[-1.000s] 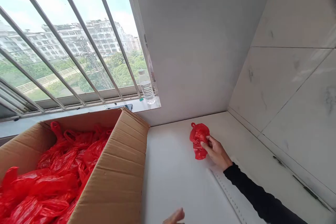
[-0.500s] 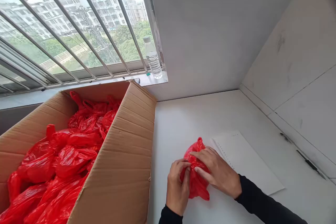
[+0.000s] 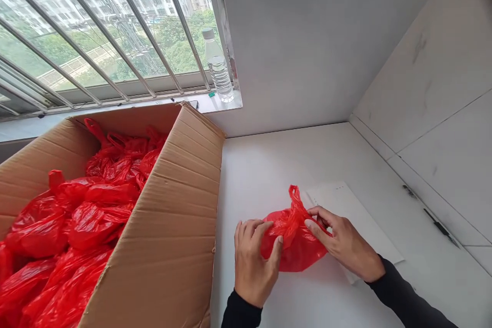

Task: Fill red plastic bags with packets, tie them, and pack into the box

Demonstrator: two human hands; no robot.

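Note:
A knotted red plastic bag (image 3: 295,246) rests on the white table between my hands, its gathered top loop standing upright. Against the bag's left side is my left hand (image 3: 255,261), thumb and fingers spread over the plastic. My right hand (image 3: 342,238) pinches the bag's right edge between thumb and fingers. A sheaf of white paper (image 3: 361,215) lies partly under the bag and behind my right hand.
A cardboard box (image 3: 172,215) full of red plastic bags (image 3: 103,215) fills the left side. A water bottle (image 3: 221,74) stands on the sill by the barred window. Black pens (image 3: 442,228) lie along the right wall.
The bag has been turned and spread wider, its loop now upright. My right hand has shifted right to the bag's edge, and my left hand has opened from a pinch. The view has shifted slightly.

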